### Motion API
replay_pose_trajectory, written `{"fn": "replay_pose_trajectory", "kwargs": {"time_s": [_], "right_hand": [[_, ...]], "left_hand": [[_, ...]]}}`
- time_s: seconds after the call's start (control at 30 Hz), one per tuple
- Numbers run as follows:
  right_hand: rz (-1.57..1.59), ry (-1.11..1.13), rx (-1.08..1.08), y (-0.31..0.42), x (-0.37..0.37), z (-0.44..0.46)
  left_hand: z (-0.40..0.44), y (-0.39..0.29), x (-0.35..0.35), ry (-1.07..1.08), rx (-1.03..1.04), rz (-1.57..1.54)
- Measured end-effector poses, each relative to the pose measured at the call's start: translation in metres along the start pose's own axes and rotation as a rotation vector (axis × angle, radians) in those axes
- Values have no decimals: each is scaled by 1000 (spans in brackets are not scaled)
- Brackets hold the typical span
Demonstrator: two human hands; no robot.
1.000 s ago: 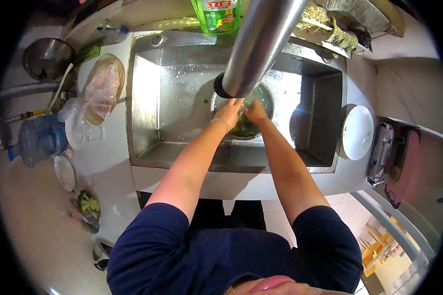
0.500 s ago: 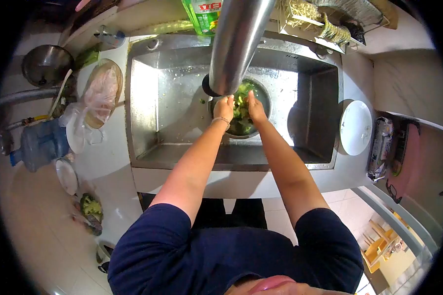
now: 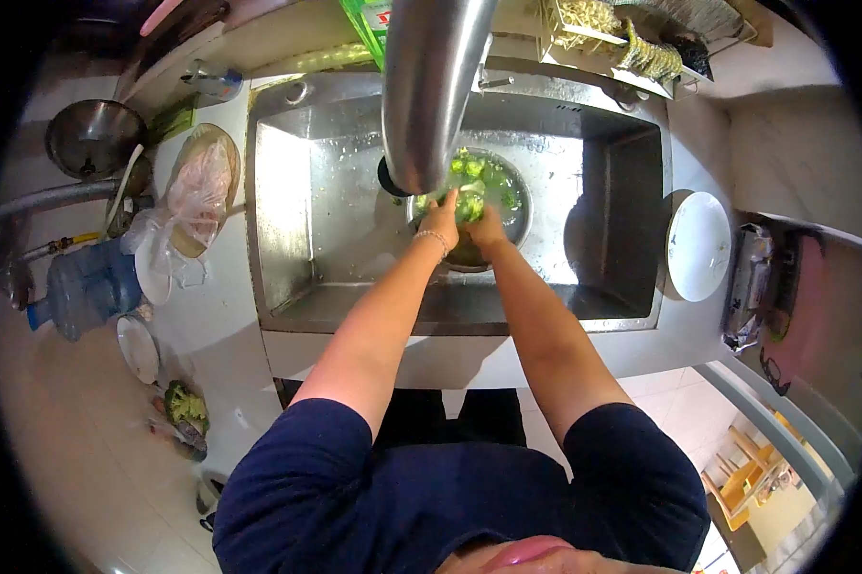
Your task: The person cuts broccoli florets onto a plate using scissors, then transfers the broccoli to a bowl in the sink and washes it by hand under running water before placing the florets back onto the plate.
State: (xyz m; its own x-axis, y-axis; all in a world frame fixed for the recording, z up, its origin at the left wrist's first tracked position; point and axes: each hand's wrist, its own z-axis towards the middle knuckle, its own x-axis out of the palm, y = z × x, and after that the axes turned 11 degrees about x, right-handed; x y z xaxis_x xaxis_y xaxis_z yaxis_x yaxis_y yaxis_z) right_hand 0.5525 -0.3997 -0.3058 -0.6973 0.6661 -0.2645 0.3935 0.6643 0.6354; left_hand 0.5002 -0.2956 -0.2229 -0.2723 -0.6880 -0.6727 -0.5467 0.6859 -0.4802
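A round metal bowl (image 3: 526, 206) of water stands in the sink, with green broccoli florets (image 3: 468, 168) in it. My left hand (image 3: 438, 226), a bracelet at its wrist, is closed against a broccoli piece (image 3: 470, 204) at the bowl's near left part. Close beside it, my right hand (image 3: 487, 228) reaches into the bowl at the same broccoli. Its fingers are mostly hidden by the broccoli and water. The thick metal faucet (image 3: 431, 105) hangs just above my left hand and covers part of the bowl.
Around the bowl is the steel sink (image 3: 354, 239). A white plate (image 3: 698, 247) lies on the right counter. To the left are bagged meat on a board (image 3: 201, 182), a blue water jug (image 3: 91, 287) and another broccoli piece (image 3: 186, 407). A green detergent bottle (image 3: 366, 24) stands behind.
My hands have come closer together, lower in the bowl, and the right one has turned inward. Florets have shifted toward the far side. The whole view has swung slightly, moving the faucet left.
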Motion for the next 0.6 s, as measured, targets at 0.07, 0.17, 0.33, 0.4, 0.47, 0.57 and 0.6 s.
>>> {"fn": "replay_pose_trajectory", "kwargs": {"time_s": [0.07, 0.17, 0.33, 0.4, 0.47, 0.57, 0.6], "right_hand": [[433, 66, 44, -2, 2, -4], [433, -10, 8, 11, -8, -27], [-44, -31, 83, 33, -29, -45], [-30, -58, -2, 35, -36, -51], [-200, -242, -344, 31, -40, -51], [-440, -261, -177, 93, -72, -83], [-501, -277, -147, 101, -75, -79]], "left_hand": [[6, 4, -3, 31, -40, -177], [-1, 4, -2, -107, 62, -89], [-9, -13, -13, -204, 56, -51], [-12, -13, -17, -164, 50, -46], [-14, -12, -19, -105, 32, -51], [-33, -44, -57, -86, 99, 180], [-33, -47, -63, -84, 123, 208]]}}
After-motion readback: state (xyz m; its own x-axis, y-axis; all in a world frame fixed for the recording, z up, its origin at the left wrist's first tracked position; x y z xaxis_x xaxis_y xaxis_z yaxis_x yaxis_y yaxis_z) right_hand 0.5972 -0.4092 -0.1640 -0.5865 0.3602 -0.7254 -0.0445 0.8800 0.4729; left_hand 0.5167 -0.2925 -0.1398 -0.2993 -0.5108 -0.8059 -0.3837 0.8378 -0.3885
